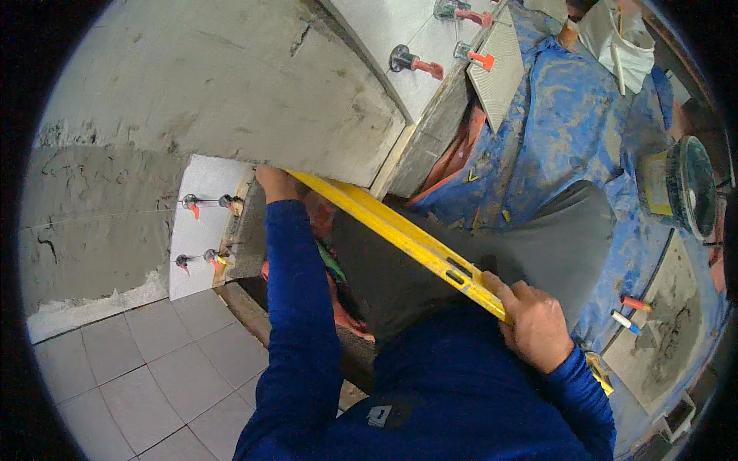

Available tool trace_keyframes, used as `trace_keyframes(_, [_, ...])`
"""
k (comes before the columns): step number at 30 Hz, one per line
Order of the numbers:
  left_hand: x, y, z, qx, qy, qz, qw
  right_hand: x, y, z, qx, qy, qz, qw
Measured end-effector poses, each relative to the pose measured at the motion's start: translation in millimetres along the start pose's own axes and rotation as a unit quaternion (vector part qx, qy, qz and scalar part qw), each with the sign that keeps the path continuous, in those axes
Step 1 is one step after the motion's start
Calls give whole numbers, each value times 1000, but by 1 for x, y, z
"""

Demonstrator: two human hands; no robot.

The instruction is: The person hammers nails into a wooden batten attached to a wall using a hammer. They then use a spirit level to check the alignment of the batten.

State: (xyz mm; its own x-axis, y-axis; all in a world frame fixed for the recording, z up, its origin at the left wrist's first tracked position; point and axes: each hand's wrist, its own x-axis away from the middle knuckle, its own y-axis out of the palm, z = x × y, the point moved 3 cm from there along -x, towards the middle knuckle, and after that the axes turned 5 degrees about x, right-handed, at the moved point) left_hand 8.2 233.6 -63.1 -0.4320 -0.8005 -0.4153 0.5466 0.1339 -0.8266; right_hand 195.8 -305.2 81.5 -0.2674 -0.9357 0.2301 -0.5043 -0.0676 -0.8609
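Head view: yellow level (392, 229) slants over trouser leg (557, 246), far end by mortar surface (231, 84). Right hand (532, 321) curls tightly round near end; left hand (277, 184) at far end, grip unclear. Weak far hold could let level slip, scraping mortar.

Right fingers (503, 292) gripping yellow level (403, 237), blue tarp (546, 115)

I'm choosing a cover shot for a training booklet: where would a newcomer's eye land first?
Probably on the long yellow level slanting across the middle, its lower end in the right grip. Next would come the rumpled blue sheet at upper right, then the red-handled clips on the white tiles at the top.
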Motion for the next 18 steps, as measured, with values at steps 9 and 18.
trace_keyframes(9, [-5, -2, 1, 23, -2, -3, 1000, -6, 0, 8, -51, 7, -21, 998])
trace_keyframes(18, [-14, 9, -19, -55, 64, 3, 996, -10, -7, 14, -95, 1, -41, 995])
